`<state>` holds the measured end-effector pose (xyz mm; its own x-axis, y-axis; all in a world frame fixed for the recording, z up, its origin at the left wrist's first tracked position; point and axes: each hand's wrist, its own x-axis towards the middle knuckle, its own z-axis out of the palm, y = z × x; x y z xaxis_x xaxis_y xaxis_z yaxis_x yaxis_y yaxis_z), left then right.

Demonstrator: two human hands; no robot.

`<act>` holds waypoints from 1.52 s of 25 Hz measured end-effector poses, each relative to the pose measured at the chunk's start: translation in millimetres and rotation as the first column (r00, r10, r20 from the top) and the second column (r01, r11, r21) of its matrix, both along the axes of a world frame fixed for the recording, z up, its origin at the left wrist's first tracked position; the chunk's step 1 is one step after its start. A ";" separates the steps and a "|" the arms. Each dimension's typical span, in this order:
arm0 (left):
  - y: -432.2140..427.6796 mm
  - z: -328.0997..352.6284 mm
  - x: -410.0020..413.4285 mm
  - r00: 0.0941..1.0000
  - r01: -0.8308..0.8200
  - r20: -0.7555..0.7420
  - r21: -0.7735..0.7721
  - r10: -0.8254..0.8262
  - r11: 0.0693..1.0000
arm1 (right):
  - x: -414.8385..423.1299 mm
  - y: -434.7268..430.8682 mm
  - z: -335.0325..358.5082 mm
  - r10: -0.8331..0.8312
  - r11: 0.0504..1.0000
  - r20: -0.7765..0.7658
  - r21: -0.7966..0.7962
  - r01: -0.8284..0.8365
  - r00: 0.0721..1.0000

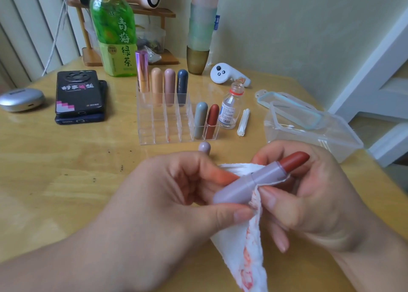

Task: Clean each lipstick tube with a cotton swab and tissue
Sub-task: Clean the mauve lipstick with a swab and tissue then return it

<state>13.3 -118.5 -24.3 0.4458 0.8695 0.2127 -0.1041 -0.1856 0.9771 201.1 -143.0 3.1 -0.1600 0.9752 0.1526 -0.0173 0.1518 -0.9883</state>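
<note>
My left hand [176, 192] grips the tube [249, 185], right hand [309, 199] pinches stained tissue [234, 243] round it; six in the rack [159, 126] at twelve, status unclear.

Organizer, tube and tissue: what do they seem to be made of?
Organizer: clear rigid plastic, perhaps acrylic; glossy, the table shows through. Tube: probably plastic, matte lilac, with only a soft sheen. Tissue: thin white paper, soft and crinkled at the edge, stained orange-red.
</note>
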 end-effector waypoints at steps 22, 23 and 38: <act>7.2 5.2 -0.5 0.928 0.350 0.233 -0.277 -0.291 0.895 | 7.7 3.0 -3.7 0.099 0.995 -0.064 0.039 -0.097 0.993; 7.8 4.2 -0.7 0.957 0.272 0.175 -0.253 -0.232 0.928 | 9.4 3.7 -4.1 0.093 0.995 -0.062 0.026 -0.092 0.994; 6.4 3.2 -0.6 0.974 0.169 0.181 -0.177 -0.137 0.969 | 9.4 5.8 -5.3 0.083 0.996 -0.168 -0.004 -0.085 0.982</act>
